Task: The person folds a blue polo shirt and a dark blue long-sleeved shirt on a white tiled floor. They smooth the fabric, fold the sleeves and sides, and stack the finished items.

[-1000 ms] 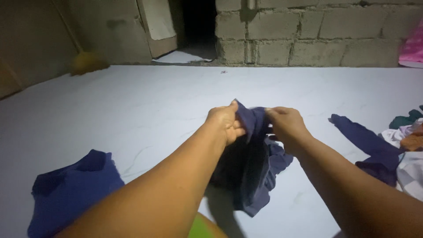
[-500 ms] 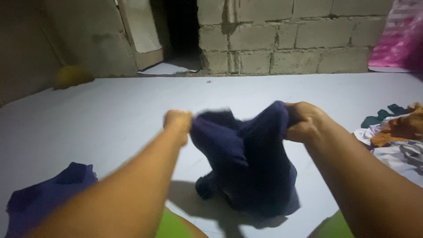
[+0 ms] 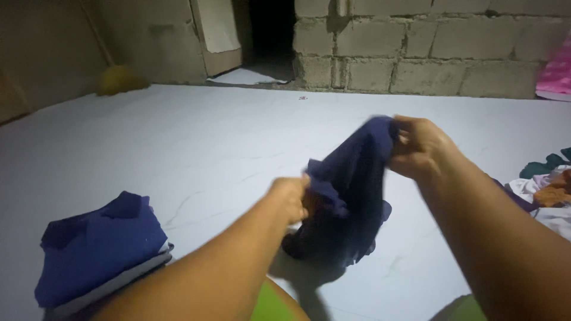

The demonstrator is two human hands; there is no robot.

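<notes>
- I see no packages or labels; a folded blue pile lies at left on the white floor, mixed clothes at right
- My right hand is raised, fingers clenched on the dark blue garment
- My left hand sits lower, pinching its edge; the cloth hangs between them, its bottom on the floor

The white floor lies open to the far left and centre. A folded blue pile blocks the near left; a heap of clothes crowds the right; a block wall closes the far side.
</notes>
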